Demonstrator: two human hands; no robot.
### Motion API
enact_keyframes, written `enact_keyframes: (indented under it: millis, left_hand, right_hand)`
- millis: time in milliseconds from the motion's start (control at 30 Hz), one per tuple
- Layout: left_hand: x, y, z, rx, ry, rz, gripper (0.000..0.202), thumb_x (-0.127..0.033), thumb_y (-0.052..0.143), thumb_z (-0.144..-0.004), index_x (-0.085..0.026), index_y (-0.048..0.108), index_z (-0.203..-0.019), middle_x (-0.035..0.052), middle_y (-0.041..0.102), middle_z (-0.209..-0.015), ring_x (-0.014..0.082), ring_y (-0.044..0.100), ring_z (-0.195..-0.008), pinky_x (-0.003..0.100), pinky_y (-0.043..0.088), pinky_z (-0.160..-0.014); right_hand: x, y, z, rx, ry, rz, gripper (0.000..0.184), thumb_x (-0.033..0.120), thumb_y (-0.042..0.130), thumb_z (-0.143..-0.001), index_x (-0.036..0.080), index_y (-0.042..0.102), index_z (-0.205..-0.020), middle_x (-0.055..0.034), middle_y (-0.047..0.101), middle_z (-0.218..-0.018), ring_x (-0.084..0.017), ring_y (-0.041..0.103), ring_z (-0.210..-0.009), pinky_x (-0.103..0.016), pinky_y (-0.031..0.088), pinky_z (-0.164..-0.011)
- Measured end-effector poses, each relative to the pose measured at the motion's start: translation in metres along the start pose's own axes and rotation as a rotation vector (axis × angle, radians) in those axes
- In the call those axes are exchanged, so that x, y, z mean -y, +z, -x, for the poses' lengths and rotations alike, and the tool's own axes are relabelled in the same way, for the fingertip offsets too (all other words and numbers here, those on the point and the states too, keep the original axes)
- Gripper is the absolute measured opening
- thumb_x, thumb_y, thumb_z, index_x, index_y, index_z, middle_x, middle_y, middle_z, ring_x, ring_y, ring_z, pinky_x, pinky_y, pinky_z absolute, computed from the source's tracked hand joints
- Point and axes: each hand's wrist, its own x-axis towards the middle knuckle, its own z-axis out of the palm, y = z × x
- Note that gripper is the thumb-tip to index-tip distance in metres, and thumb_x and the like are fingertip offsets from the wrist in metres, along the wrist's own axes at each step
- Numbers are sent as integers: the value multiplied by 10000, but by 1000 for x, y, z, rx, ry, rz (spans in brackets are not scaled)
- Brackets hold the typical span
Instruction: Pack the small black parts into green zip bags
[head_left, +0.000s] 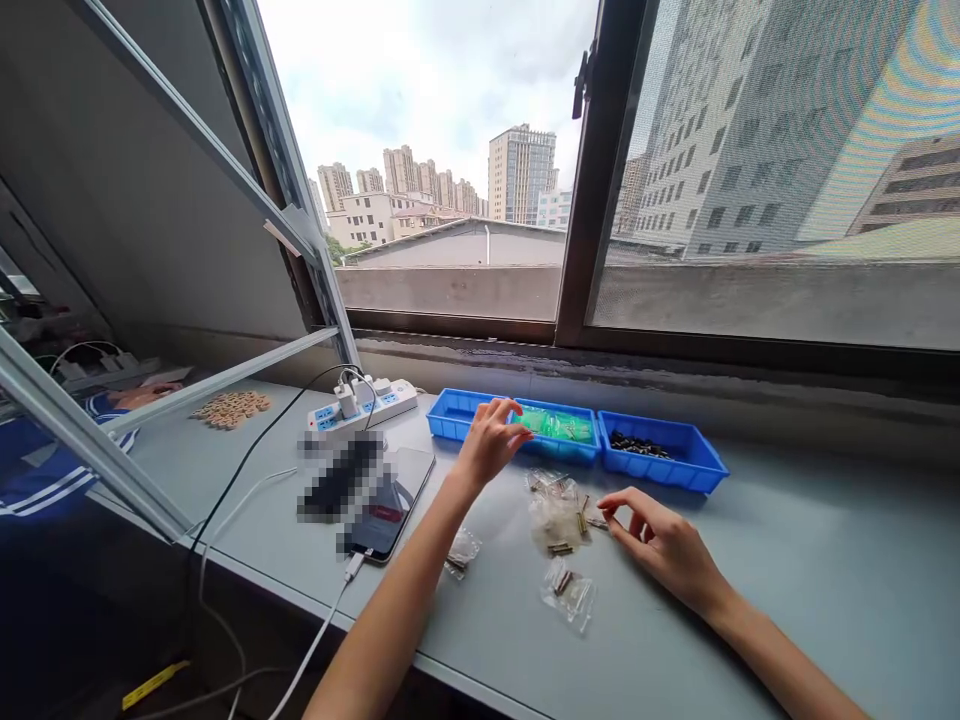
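My left hand point(489, 445) reaches over the front of the blue bins, its fingers bent together beside the green packets point(555, 423) in the middle bin. Whatever its fingertips hold is too small to make out. Low over the table, the thumb and forefinger of my right hand point(664, 545) pinch the edge of a small clear plastic bag point(598, 522). That bag touches a pile of clear bags point(555, 515) with short brass-coloured pieces in them. Closer to me lies one more clear bag point(568, 594) with small pieces. Another bag point(462, 551) is partly behind my left forearm.
The right blue bin point(697, 462) holds small black parts. At left are a power strip point(397, 398), a phone point(401, 490) on a white cable and a heap of small tan pieces point(231, 408). A metal frame point(225, 375) crosses the table; a person's blue sleeve point(45, 470) shows beyond it.
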Motion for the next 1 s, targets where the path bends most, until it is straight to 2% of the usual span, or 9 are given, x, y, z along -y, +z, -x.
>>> enact_keyframes:
  millis: [167,333,533,700,800,1000]
  left_hand:
    - [-3,7,1,52,19,16,68,-253,695,-726,-203,682,-681,42,581,-965,191,519,-919,332,413,-799]
    - [-3,10,3,71,20,36,147,-324,728,-676,-187,674,-674,49,571,-983,198,505,-927,334,404,-801]
    - [-4,18,5,89,-1,9,139,-224,596,-815,-194,679,-707,38,588,-981,186,512,-930,325,396,-794]
    - [-11,22,5,127,44,-19,147,-148,554,-837,-194,683,-783,34,591,-964,173,530,-903,312,399,-788]
    - [-17,22,5,158,121,11,73,-222,631,-791,-196,683,-748,27,585,-930,166,529,-877,299,403,-785]
    - [-30,24,4,229,219,26,189,-364,691,-717,-178,677,-686,37,583,-890,174,520,-858,303,399,-770]
  right_hand:
    - [3,0,-1,-6,-3,17,254,426,432,-840,253,609,-784,9,651,-701,-103,531,-432,-227,441,-411]
    - [1,2,1,-17,-5,29,281,462,434,-845,250,609,-791,6,662,-750,-96,536,-440,-220,453,-422]
    - [1,3,2,-28,-18,25,333,502,419,-852,245,619,-785,8,664,-710,-99,520,-423,-223,450,-415]
    - [-1,6,0,-64,-24,6,375,553,430,-838,241,639,-834,9,682,-686,-110,518,-420,-236,464,-432]
    - [-1,7,-1,-65,-23,-4,382,556,434,-836,240,648,-854,7,695,-705,-111,523,-423,-239,470,-439]
    - [-3,9,0,-55,-17,1,379,517,391,-869,245,655,-845,3,708,-743,-111,528,-421,-240,459,-437]
